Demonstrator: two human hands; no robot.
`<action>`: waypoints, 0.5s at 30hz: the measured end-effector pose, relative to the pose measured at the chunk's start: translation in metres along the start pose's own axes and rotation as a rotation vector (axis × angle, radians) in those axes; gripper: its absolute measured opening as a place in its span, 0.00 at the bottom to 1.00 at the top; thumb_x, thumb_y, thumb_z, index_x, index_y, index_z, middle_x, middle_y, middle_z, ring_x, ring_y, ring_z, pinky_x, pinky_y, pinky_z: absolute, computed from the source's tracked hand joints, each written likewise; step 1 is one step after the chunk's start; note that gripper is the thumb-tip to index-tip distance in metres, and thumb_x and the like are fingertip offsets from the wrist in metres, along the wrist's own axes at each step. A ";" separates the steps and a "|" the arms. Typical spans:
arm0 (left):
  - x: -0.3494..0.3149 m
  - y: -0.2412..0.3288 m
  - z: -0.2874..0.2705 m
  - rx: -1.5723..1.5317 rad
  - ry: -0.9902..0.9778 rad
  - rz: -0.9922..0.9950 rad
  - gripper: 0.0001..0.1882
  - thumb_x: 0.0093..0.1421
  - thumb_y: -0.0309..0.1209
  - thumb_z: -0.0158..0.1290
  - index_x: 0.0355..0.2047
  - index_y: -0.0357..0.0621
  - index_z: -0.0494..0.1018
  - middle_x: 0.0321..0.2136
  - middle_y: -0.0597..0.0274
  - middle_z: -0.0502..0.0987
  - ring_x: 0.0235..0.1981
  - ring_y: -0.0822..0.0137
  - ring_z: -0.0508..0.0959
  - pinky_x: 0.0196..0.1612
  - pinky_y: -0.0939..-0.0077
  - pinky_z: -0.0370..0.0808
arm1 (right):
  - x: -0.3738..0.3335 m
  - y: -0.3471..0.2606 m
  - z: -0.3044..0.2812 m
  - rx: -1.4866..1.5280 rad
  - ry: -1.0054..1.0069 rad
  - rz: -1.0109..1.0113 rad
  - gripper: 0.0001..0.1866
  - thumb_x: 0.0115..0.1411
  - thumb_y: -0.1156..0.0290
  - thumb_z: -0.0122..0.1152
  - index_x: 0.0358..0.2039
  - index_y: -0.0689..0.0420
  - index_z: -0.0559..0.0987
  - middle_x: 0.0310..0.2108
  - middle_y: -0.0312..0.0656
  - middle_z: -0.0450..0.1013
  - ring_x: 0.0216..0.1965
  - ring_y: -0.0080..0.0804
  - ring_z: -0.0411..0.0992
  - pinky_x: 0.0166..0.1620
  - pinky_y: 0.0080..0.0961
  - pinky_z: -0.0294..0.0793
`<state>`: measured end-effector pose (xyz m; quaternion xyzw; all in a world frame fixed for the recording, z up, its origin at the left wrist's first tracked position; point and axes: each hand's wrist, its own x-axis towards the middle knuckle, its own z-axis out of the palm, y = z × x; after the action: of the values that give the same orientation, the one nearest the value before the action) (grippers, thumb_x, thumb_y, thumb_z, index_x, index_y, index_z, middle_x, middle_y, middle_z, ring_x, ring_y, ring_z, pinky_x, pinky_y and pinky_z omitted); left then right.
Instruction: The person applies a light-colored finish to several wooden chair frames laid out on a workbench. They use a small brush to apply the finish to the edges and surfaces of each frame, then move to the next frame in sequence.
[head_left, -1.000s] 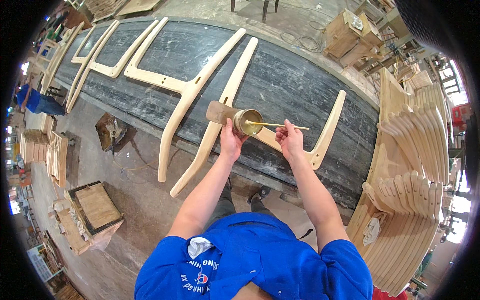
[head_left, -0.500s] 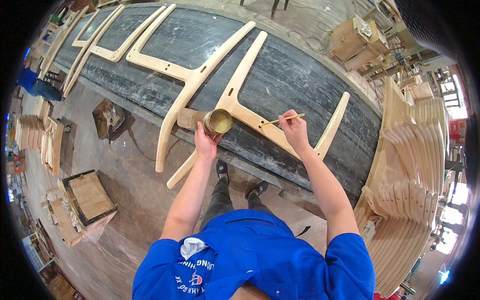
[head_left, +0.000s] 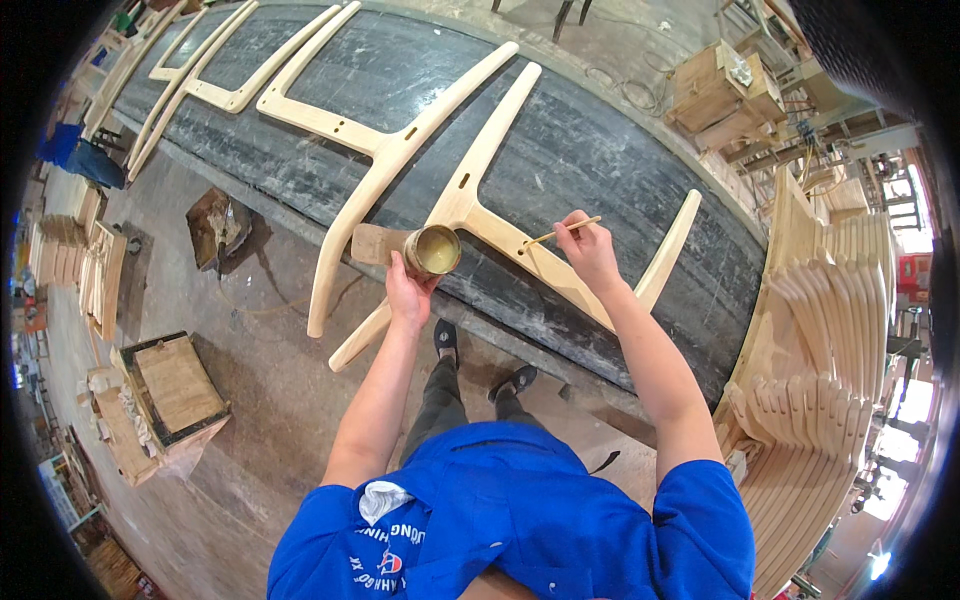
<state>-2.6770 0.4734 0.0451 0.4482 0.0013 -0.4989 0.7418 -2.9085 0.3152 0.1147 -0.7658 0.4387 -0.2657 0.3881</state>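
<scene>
While the left hand has a yellowish can cupped in it, thumb up one side and the other fingers curled mostly out of sight underneath, the right hand is pinching a thin stick like a pencil. So both sets of fingers are closed up on something, the right ones in a pretty tight pinch, though I can't see exactly how each finger sits. The stick's low end is at a small dark hole in the crossbar of a pale wooden frame lying on the dark bench (no idea if the tip is actually in the hole or just on the rim, it's too small to tell). There's some pale goop in the can, depth hard to make out, and a flat brown piece pokes out on its left; can't tell if they're joined. The can and left hand hide a chunk of the frame's long leg, whose lower end pokes out past the bench edge, and the right forearm covers the frame's near right corner. Another frame lies just left of it.
</scene>
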 end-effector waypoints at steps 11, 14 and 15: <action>-0.008 -0.009 0.010 0.036 -0.001 0.013 0.22 0.67 0.48 0.35 0.48 0.45 0.65 0.43 0.61 0.73 0.43 0.64 0.75 0.44 0.62 0.75 | 0.020 -0.005 -0.036 -0.344 -0.587 -0.615 0.05 0.50 0.76 0.58 0.29 0.56 0.75 0.29 0.42 0.69 0.35 0.40 0.71 0.39 0.35 0.72; -0.006 -0.014 0.011 0.057 -0.047 0.010 0.23 0.66 0.49 0.35 0.50 0.45 0.63 0.48 0.60 0.71 0.47 0.62 0.73 0.47 0.57 0.73 | 0.017 -0.008 -0.052 -0.323 -0.630 -0.696 0.07 0.50 0.79 0.57 0.31 0.55 0.75 0.29 0.41 0.69 0.34 0.42 0.71 0.38 0.34 0.73; -0.005 -0.014 0.008 0.066 -0.073 0.013 0.23 0.66 0.49 0.35 0.50 0.46 0.63 0.48 0.60 0.71 0.47 0.62 0.73 0.47 0.57 0.73 | 0.014 -0.010 -0.054 -0.242 -0.572 -0.634 0.05 0.52 0.78 0.57 0.31 0.56 0.75 0.30 0.41 0.70 0.34 0.39 0.72 0.38 0.31 0.74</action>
<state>-2.6931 0.4701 0.0432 0.4537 -0.0453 -0.5098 0.7295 -2.9374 0.2864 0.1545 -0.9451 0.0852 -0.0954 0.3007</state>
